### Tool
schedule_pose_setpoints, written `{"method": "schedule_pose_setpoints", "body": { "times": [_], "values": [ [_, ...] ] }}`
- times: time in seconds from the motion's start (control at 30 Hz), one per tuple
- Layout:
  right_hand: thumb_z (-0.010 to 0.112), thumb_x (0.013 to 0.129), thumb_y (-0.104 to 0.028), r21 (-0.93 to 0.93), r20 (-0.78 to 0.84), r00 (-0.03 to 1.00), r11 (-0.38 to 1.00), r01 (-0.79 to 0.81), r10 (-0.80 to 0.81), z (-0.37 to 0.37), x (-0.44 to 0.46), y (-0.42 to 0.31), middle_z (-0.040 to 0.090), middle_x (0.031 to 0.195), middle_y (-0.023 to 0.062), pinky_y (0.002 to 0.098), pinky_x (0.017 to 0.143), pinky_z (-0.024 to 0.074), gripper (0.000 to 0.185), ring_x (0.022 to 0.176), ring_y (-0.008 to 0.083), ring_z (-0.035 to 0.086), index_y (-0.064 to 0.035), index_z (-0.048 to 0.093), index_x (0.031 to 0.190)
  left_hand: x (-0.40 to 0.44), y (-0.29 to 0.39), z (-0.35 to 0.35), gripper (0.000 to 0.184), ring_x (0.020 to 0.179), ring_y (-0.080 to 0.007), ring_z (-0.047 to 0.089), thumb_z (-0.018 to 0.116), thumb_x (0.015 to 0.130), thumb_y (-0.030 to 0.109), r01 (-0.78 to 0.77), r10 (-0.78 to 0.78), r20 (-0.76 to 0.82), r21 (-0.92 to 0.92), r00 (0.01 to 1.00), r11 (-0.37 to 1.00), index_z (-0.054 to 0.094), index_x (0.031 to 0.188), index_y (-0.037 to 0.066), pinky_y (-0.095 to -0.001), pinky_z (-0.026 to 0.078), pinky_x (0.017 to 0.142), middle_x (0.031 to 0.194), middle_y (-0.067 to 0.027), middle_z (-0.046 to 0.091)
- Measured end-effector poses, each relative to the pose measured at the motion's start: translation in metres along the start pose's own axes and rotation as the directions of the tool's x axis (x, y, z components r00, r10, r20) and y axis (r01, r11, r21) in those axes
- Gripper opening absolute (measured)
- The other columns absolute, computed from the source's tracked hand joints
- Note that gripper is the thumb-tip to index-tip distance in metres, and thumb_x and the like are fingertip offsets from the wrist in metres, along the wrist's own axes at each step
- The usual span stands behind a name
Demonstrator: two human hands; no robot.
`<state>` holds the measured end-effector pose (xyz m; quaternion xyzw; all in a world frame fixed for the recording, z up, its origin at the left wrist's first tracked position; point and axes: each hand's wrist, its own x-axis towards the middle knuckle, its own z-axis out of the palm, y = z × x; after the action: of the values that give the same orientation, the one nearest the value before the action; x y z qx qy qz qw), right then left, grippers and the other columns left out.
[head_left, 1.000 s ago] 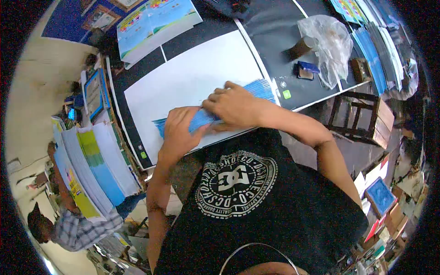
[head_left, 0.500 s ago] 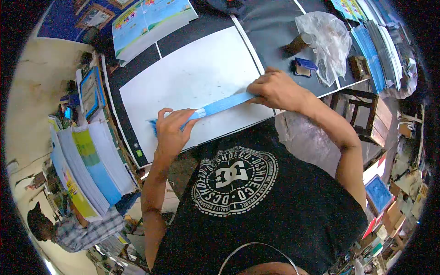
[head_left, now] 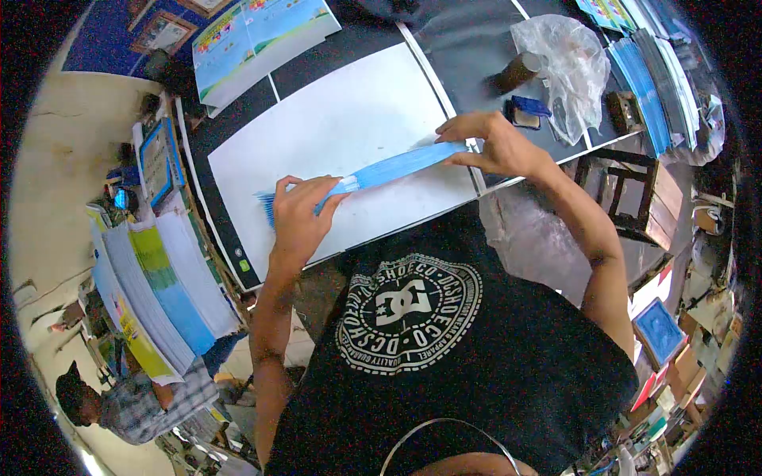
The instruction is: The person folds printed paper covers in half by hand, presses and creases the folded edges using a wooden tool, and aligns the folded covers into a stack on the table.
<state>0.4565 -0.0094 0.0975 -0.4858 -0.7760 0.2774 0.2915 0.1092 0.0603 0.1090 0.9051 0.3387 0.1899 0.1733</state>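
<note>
A sheaf of blue printed sheets (head_left: 401, 167) stands edge-up over the white board (head_left: 333, 111), its edges fanned at the left end. My left hand (head_left: 305, 208) grips it near that end, with the thumb on the near side and the fingers on the far side. White paper edges show by the fingertips. My right hand (head_left: 496, 144) straddles the right end, thumb on the near side and curled fingers on the far side. How firmly the right fingers press is hard to see.
Printed sheets (head_left: 262, 40) lie at the far left. A dark cylinder (head_left: 520, 73), a blue-lidded pad (head_left: 528, 112) and a clear plastic bag (head_left: 567, 79) are on the right. Tall paper stacks (head_left: 171, 278) stand at left, near a person in a checked shirt (head_left: 163, 404).
My right hand has shifted right along the sheaf, and its thumb and fingers are wider apart. The sheaf's right end shows more and looks slightly bowed. My left hand stays nearly in place.
</note>
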Motion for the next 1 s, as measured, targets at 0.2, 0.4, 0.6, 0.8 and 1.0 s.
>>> {"method": "schedule_pose_setpoints", "body": {
  "times": [0.2, 0.4, 0.6, 0.8, 1.0],
  "values": [
    [0.074, 0.084, -0.022, 0.051, -0.041, 0.998, 0.998, -0.036, 0.038, 0.009, -0.006, 0.007, 0.068, 0.118, 0.0157, 0.0421, 0.092, 0.0520, 0.031, 0.104, 0.0333, 0.067, -0.0021, 0.071, 0.108, -0.004, -0.002, 0.003, 0.020, 0.086, -0.0210, 0.069, 0.077, 0.081, 0.018, 0.024, -0.024, 0.002, -0.025, 1.000, 0.999, 0.074, 0.098, 0.009, -0.0391, 0.043, 0.086, 0.095, -0.0082, 0.074],
    [0.073, 0.085, -0.019, 0.197, -0.020, 0.988, 0.969, -0.149, 0.156, 0.005, -0.013, 0.005, 0.068, 0.120, 0.0151, 0.0404, 0.092, 0.0518, 0.031, 0.105, 0.0305, 0.068, -0.0010, 0.070, 0.110, -0.005, -0.003, 0.003, 0.021, 0.086, -0.0214, 0.069, 0.078, 0.080, 0.018, -0.019, 0.019, -0.006, -0.018, 1.000, 1.000, 0.074, 0.098, 0.008, -0.0381, 0.044, 0.084, 0.095, -0.0087, 0.074],
    [0.074, 0.084, -0.016, 0.240, -0.088, 0.996, 0.971, -0.009, 0.031, 0.019, -0.009, 0.019, 0.068, 0.120, 0.0156, 0.0398, 0.091, 0.0522, 0.033, 0.106, 0.0313, 0.068, 0.0008, 0.069, 0.111, -0.006, -0.007, 0.004, 0.022, 0.085, -0.0238, 0.069, 0.079, 0.078, 0.016, -0.016, 0.013, -0.029, -0.088, 0.999, 0.996, 0.074, 0.098, 0.007, -0.0384, 0.047, 0.082, 0.094, -0.0093, 0.074],
    [0.073, 0.084, -0.014, 0.222, -0.028, 0.998, 0.974, -0.044, 0.051, 0.011, -0.013, 0.013, 0.067, 0.122, 0.0176, 0.0402, 0.094, 0.0508, 0.028, 0.110, 0.0310, 0.066, 0.0025, 0.068, 0.106, -0.027, -0.024, -0.016, 0.020, 0.084, -0.0273, 0.068, 0.080, 0.077, 0.013, 0.110, -0.110, -0.111, -0.003, 0.988, 0.994, 0.074, 0.094, 0.006, -0.0389, 0.050, 0.078, 0.088, -0.0095, 0.073],
    [0.073, 0.082, -0.013, 0.162, 0.001, 0.998, 0.984, -0.068, 0.069, 0.003, -0.011, 0.005, 0.065, 0.124, 0.0186, 0.0414, 0.095, 0.0503, 0.024, 0.112, 0.0335, 0.064, 0.0027, 0.070, 0.100, -0.042, -0.033, -0.016, 0.018, 0.079, -0.0264, 0.066, 0.080, 0.076, 0.012, 0.145, -0.151, -0.140, -0.055, 0.978, 0.988, 0.075, 0.092, 0.006, -0.0380, 0.050, 0.075, 0.086, -0.0091, 0.073]
  ]
}}
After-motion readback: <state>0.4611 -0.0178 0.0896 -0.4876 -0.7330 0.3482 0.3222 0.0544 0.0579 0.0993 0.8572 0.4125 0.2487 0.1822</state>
